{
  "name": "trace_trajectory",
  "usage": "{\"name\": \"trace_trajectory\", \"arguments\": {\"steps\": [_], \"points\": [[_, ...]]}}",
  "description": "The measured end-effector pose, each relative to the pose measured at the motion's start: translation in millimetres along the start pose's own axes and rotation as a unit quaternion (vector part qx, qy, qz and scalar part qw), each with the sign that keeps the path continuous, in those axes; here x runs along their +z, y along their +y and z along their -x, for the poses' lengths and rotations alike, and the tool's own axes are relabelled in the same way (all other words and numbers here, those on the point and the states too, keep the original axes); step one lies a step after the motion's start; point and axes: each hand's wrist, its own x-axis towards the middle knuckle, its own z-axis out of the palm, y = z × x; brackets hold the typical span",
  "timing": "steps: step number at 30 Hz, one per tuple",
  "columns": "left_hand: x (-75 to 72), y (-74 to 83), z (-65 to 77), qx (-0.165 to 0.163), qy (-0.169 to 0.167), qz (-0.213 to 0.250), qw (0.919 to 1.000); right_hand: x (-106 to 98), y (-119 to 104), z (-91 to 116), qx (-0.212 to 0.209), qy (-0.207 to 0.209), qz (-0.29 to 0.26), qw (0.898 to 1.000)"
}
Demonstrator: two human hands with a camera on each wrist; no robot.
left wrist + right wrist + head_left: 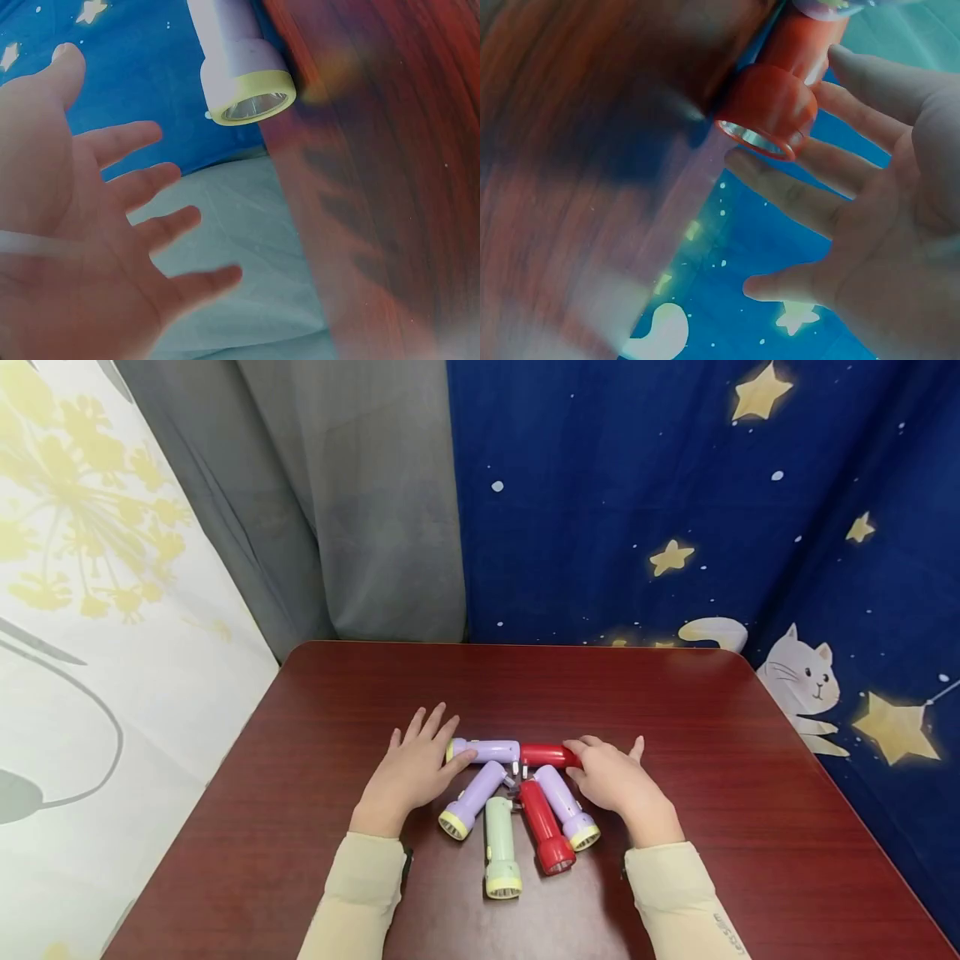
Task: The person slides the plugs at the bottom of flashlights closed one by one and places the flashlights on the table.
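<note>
Several small flashlights lie in a fan, tail ends together, in the head view. My left hand [412,768] spreads its fingers beside the yellow-rimmed head of the upper-left purple flashlight [495,751], its thumb by the body. In the left wrist view its palm and fingers [142,180] show apart from that flashlight's lens end. My right hand [611,777] is at the head of the upper-right red flashlight [543,754]. The right wrist view shows its thumb beside the red body and its extended fingers behind the head [769,112].
Below lie another purple flashlight [474,800] at left, a pale green one [500,843], a second red one [545,822] and a third purple one [564,806]. The dark red wooden table [360,681] ends at grey and blue star-printed curtains [585,527].
</note>
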Motion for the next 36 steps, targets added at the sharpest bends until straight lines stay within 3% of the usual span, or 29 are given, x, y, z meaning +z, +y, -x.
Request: {"name": "trace_trajectory", "arguments": {"steps": [17,28,36], "points": [[0.7,1.5,-2.2,0.021,0.0,0.016,0.9997,7,6,-13,-0.016,0.033,0.021,0.999],[-7.0,7.2,-8.0,0.021,0.002,0.023,0.9995,-17,23,-12,-0.041,0.096,0.0,0.995],[-17.7,22.8,-16.7,0.026,0.032,0.016,0.999,-41,19,-15,-0.05,0.134,-0.045,0.989]]}}
